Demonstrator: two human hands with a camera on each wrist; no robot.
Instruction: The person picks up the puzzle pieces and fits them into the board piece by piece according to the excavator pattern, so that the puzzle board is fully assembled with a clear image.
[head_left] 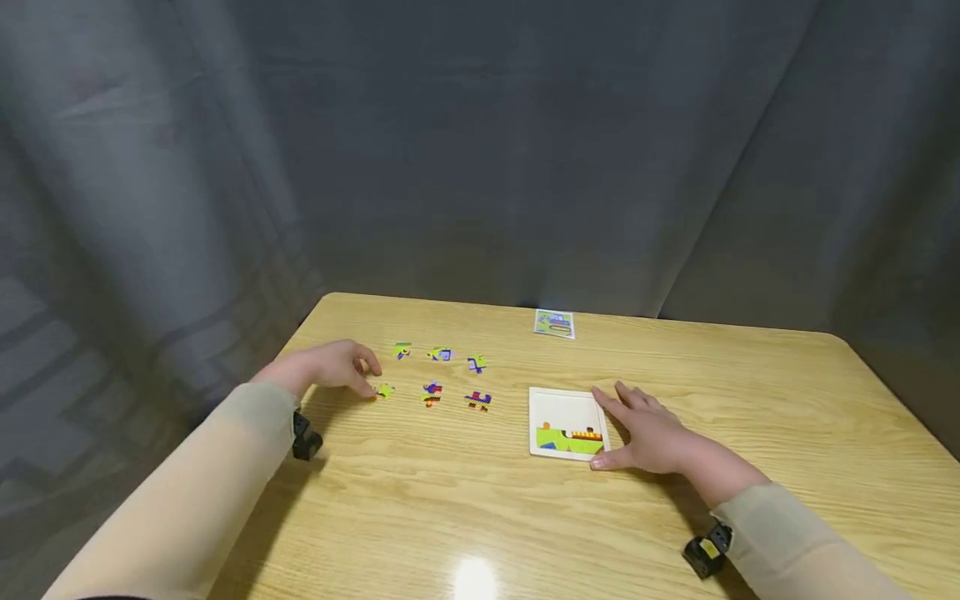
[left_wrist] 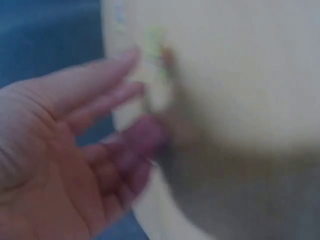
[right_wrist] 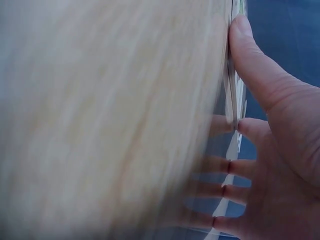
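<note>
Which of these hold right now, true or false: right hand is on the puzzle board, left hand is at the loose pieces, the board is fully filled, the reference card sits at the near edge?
1. The right hand rests on the puzzle board: true.
2. The left hand is at the loose pieces: true; fingertips reach the yellow piece.
3. The board is fully filled: false; its upper part is bare.
4. The reference card sits at the near edge: false; it lies at the table's far edge.

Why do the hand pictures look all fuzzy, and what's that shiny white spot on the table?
Head view: sharp; the white spot is lamp glare on the table. Left wrist view: left hand blurred, dim. Right wrist view: wood smeared, right hand sharper.
</note>
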